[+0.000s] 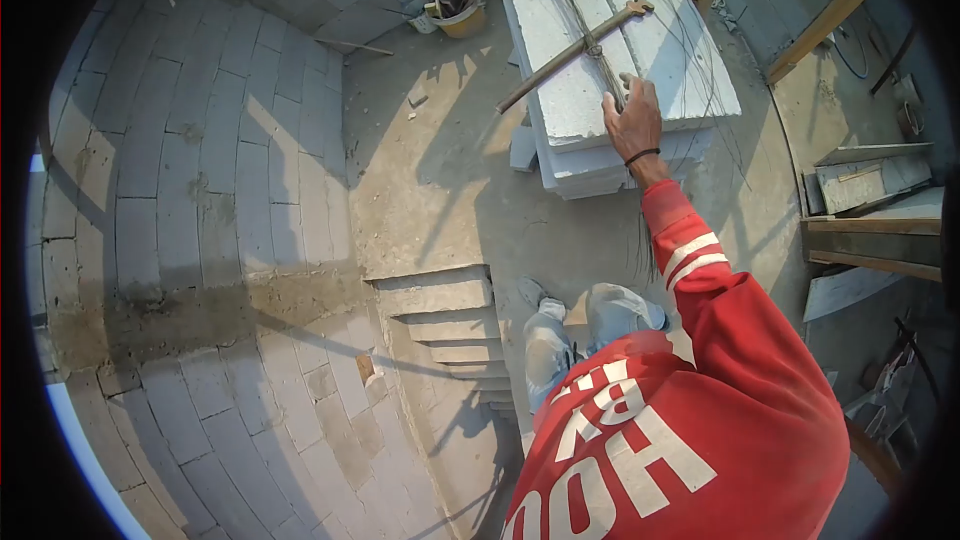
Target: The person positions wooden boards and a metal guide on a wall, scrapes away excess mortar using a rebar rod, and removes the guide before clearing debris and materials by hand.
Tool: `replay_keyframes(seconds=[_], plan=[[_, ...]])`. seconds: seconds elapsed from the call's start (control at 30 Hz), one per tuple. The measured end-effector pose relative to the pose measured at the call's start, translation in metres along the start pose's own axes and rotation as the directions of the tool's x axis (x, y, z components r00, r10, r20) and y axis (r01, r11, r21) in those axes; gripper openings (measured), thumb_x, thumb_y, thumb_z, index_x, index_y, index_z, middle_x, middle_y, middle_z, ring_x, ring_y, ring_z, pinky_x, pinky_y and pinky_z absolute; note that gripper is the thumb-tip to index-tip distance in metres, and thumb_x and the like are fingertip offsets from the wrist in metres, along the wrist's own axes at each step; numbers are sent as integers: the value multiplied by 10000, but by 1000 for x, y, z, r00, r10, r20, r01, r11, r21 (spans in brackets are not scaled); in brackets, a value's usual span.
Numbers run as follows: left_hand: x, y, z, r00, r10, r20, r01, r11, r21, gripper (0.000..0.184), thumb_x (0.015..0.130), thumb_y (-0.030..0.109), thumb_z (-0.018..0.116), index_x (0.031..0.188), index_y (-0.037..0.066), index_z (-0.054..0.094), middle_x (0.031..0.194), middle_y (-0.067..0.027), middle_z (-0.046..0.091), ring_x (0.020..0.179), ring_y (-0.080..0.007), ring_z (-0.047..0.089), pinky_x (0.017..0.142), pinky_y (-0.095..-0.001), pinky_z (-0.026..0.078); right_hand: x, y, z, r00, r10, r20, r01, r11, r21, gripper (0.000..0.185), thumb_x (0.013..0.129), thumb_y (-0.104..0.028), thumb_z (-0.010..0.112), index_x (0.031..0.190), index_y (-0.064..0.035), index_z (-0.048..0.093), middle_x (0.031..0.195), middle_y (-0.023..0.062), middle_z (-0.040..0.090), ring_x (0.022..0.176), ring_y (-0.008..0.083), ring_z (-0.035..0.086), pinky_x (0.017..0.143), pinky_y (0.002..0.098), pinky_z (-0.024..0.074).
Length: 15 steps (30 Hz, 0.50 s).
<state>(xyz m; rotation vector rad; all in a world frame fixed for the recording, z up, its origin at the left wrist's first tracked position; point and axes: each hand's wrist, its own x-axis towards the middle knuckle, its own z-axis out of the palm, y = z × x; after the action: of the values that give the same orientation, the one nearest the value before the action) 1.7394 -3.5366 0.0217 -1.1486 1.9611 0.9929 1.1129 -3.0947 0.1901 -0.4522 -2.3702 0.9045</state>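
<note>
My right hand (634,124), in a red sleeve with a dark band at the wrist, reaches over the near edge of a stack of white blocks (680,70). Its fingers curl around a bundle of thin wire (603,68). The strands run along the block top, and loose ends hang below my wrist. Across the bundle lies a rusty metal bar with a forked, wrench-like head (575,53), just ahead of my fingers. More loose wires (700,35) spread over the right side of the blocks. My left hand is out of view.
A yellow bucket of tools (462,22) stands by the far block wall. Concrete steps (440,295) drop away left of my feet. Wooden props (828,22) lean at the upper right, and boards (870,228) are stacked on the right.
</note>
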Motion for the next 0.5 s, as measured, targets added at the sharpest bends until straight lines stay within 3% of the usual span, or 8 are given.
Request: replay_keyframes(seconds=[0.03,0.13,0.23,0.27,0.3,0.37,0.43,0.5], plan=[[32,14,-36,999,38,-16,-38,999,2,399,908,259,681,1235,43,611,983,-128,708,831,-219,699,649,-304,529,7,-1,16,998,11,-67,-27,969,-245,333,865,-222,687,1116,-17,612,1043,130,613,1040,308,604,869,472,482],[121,93,-147,970,224,-93,-226,974,-17,399,908,266,680,1230,41,614,996,-126,706,867,-217,702,681,-293,539,19,-6,44,981,182,64,-131,872,-471,362,865,-273,688,1110,-27,586,1108,117,580,1152,330,537,917,522,445],[110,339,-239,887,429,-170,-440,898,-30,381,931,180,636,1272,22,574,1025,-122,677,820,-206,687,666,-284,520,25,0,54,985,166,48,-128,890,-439,277,876,-228,673,1046,-32,576,1041,151,606,1047,355,591,850,493,478],[112,402,-254,779,606,-164,-605,794,61,371,924,160,633,1259,9,580,990,-117,688,830,-206,675,727,-317,524,27,-3,55,983,184,18,-157,882,-445,277,876,-228,673,1046,-32,576,1041,151,606,1047,355,591,850,493,478],[114,464,-269,637,756,-151,-741,654,152,360,918,141,629,1245,-4,587,956,-112,699,839,-206,663,789,-350,529,27,-7,54,976,215,25,-200,939,-281,240,883,-203,663,1016,-25,573,982,175,621,967,375,612,799,483,488],[77,592,-266,571,811,-129,-791,585,181,367,891,90,640,1245,5,588,1019,-143,690,949,-254,662,885,-356,510,24,-23,48,975,223,-1,-223,974,-38,184,891,-156,647,964,-8,566,857,214,636,811,407,635,702,468,494],[30,698,-251,184,980,71,-902,140,408,472,851,63,684,1307,57,564,1228,-154,615,1149,-281,587,1001,-408,455,22,-56,34,974,228,-12,-226,970,89,164,888,-127,648,938,7,569,769,227,635,714,413,638,643,455,486],[-20,780,-214,-81,980,182,-859,-161,487,554,792,49,714,1323,93,562,1326,-147,560,1257,-316,515,1093,-466,364,9,-92,24,968,252,9,-249,949,192,160,883,-112,667,953,13,596,739,217,628,663,380,630,615,425,479]])
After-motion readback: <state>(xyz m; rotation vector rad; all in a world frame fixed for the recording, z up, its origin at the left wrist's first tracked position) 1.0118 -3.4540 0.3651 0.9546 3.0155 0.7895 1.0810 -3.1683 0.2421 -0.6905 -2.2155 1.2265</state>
